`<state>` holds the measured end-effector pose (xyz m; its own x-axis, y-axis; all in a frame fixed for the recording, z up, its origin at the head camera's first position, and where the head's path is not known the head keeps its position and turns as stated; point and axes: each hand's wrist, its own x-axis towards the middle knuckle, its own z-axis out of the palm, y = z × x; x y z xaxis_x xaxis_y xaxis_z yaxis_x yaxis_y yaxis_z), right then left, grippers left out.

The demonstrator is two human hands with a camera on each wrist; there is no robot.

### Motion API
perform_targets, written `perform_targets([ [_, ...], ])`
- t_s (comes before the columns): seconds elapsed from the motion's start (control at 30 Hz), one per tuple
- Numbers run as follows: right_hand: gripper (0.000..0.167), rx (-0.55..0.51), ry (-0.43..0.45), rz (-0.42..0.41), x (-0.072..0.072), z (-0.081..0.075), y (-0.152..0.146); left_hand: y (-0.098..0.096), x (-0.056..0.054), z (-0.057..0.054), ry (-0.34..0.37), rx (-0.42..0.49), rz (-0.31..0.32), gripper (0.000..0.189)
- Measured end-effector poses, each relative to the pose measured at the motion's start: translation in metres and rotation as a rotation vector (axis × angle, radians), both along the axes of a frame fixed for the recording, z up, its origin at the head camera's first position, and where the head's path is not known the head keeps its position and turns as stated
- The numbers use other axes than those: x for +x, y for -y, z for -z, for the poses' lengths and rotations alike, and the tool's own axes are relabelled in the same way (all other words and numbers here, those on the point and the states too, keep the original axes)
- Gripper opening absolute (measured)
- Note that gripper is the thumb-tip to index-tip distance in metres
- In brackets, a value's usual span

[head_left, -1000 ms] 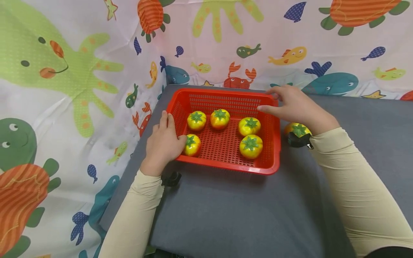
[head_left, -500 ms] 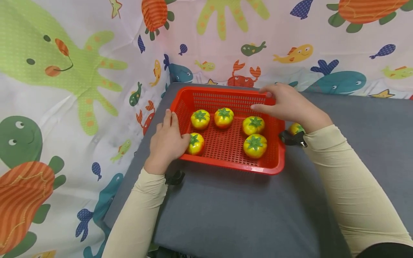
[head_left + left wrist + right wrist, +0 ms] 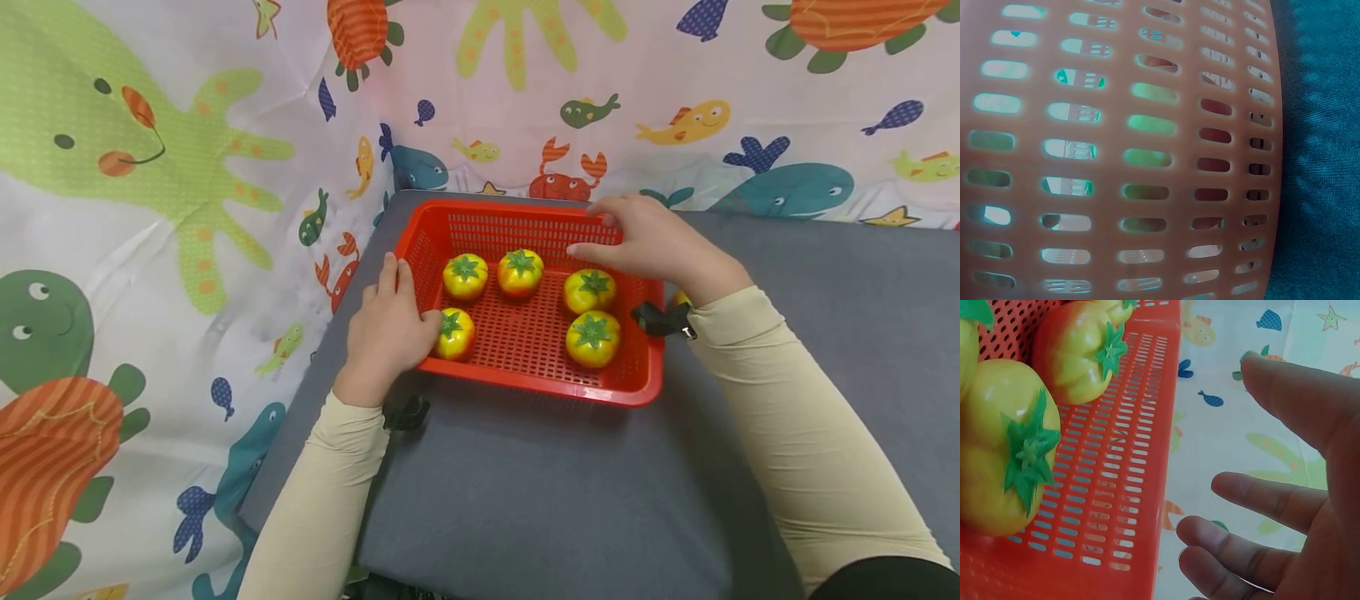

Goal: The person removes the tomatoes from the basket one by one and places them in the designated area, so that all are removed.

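My left hand [image 3: 388, 333] rests on the left rim of a red slotted plastic basket [image 3: 540, 384], fingers straight along the rim, thumb over the inside. In the left wrist view the basket's wall [image 3: 1104, 169] fills most of the picture and hides the hand. Several yellow-and-red toy tomatoes [image 3: 592, 339] with green star-shaped tops sit in the basket; one [image 3: 455, 335] lies beside my left thumb. My right hand [image 3: 651, 246] overlaps the basket's back right corner, thumb and fingers spread, holding nothing. In the right wrist view its fingers [image 3: 1247, 494] show apart from the nearest tomato [image 3: 985, 450].
Another toy tomato [image 3: 680, 298] lies outside the basket on the right, mostly hidden by my right wrist. Grey cloth [image 3: 540, 492] covers the table. A curtain printed with sea animals [image 3: 495, 100] hangs behind the table and along its left side.
My right hand has moved left over the basket's back right corner, and its wrist now covers more of the outside tomato. The left hand keeps its place on the rim. The view has shifted slightly.
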<state>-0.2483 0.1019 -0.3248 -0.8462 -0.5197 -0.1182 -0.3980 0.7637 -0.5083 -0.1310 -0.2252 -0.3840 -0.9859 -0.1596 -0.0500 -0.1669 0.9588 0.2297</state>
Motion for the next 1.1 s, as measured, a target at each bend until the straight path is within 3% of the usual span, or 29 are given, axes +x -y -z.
perform_targets([
  [1.1, 0.074, 0.013, 0.041, -0.057, -0.014, 0.009, 0.044, 0.000, 0.001, 0.000, -0.004, -0.013, -0.003, 0.091],
])
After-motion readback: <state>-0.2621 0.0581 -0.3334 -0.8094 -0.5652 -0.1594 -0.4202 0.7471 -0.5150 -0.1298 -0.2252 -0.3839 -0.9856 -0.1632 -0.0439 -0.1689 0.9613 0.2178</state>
